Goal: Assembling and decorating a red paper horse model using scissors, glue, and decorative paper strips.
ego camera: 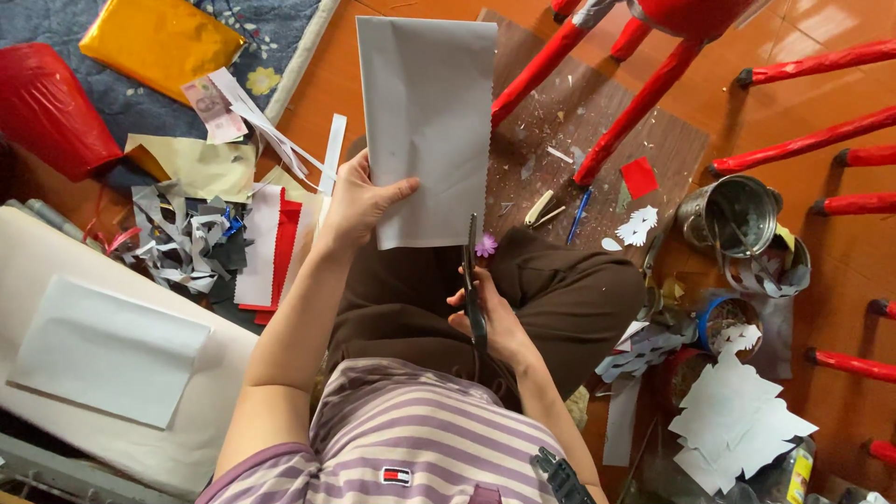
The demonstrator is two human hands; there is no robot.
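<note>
Over the lap, above the floor: paper being cut.
Left hand fingers clamped on white paper sheet; right hand fingers closed on scissors at the sheet's lower right edge.

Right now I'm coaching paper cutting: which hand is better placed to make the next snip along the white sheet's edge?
Right. The right hand grips the scissors, blades at the white sheet's lower right edge; the left hand holds the sheet.

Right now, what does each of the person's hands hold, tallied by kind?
White paper sheet, in the left hand: 1
Dark scissors, in the right hand: 1
Total: 2
</note>
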